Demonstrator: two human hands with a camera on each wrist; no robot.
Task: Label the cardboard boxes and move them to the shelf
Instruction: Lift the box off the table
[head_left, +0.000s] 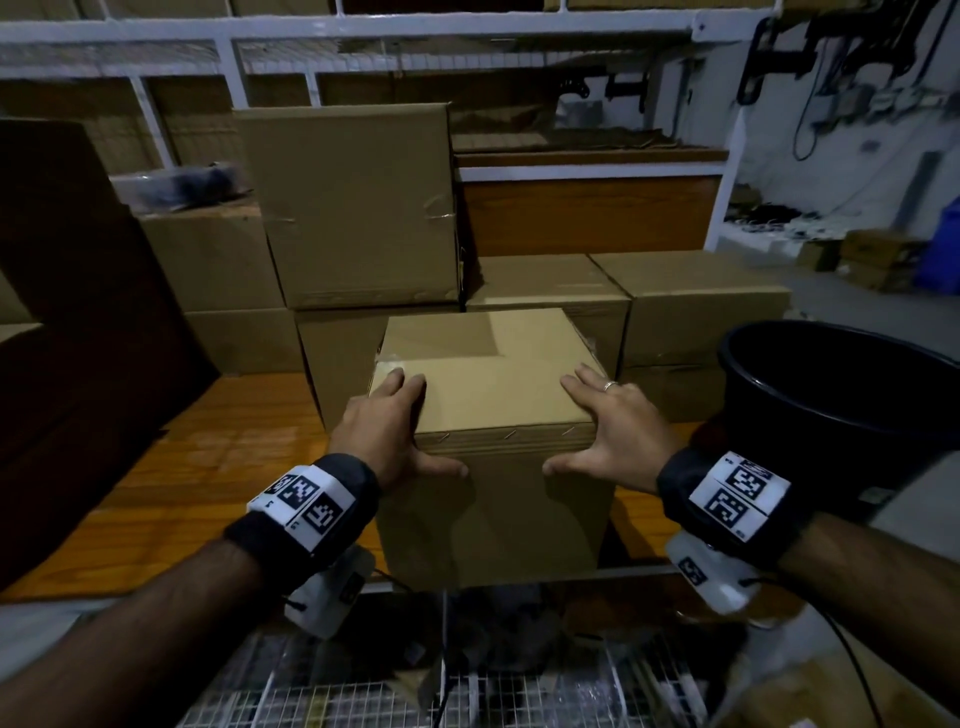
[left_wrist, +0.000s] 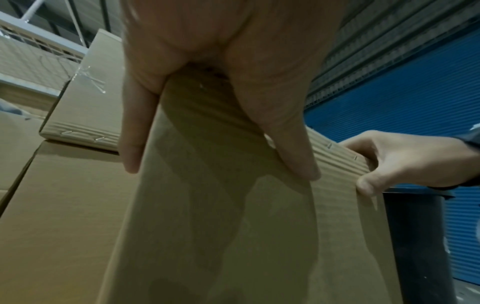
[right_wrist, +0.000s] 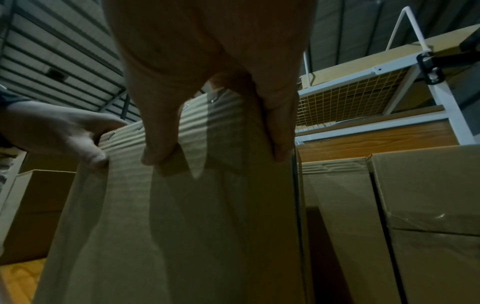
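**Both hands clasp a cardboard box at the shelf's front edge**

Nearest the person, a wire mesh surface (head_left: 332, 696) lies below the forearms. Just beyond it, the cardboard box (head_left: 493, 395) stands on the wooden shelf board (head_left: 218, 457) at its front edge. The left hand (head_left: 387, 426) clasps the box's near left top corner, fingers flat on the top face and thumb pressed against the front face. The right hand (head_left: 605, 431) holds the near right top corner the same way, fingers spread on top, thumb on the front, a ring (head_left: 610, 385) on one finger. A black bucket (head_left: 831, 395) sits just right of the box. Behind, further cardboard boxes (head_left: 623, 306) are stacked toward the shelf's back, one tall box (head_left: 353, 208) standing on top of them. White shelf framing (head_left: 363, 36) crosses above.
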